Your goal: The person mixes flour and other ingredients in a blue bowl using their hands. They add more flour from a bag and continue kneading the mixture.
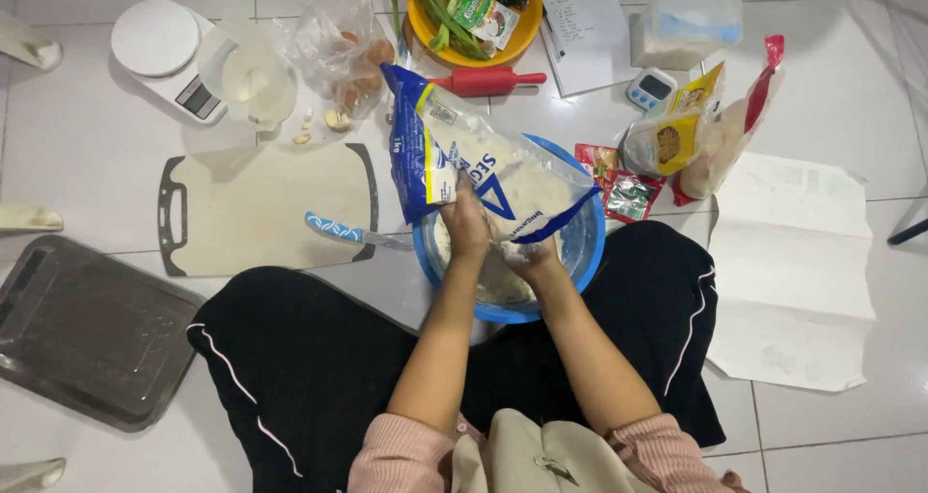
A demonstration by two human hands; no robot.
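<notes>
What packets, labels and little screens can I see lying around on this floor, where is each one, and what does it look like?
Flour bag: blue and clear, tilted over the blue bowl, held by both hands.
Yellow packet: right of the bowl, leaning on a red-edged clear bag.
Small sachets: red and green, beside the bowl.
Kitchen scale: white, top left, small grey screen.
Timer: small, white and blue, with a screen.
Paper sheet: white, handwritten, at top.

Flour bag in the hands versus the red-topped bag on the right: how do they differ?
The flour bag is blue and clear, held tilted over the blue bowl by both hands; the red-topped bag leans untouched on the floor beside a yellow packet. Both are plastic and hold pale powder.
</notes>
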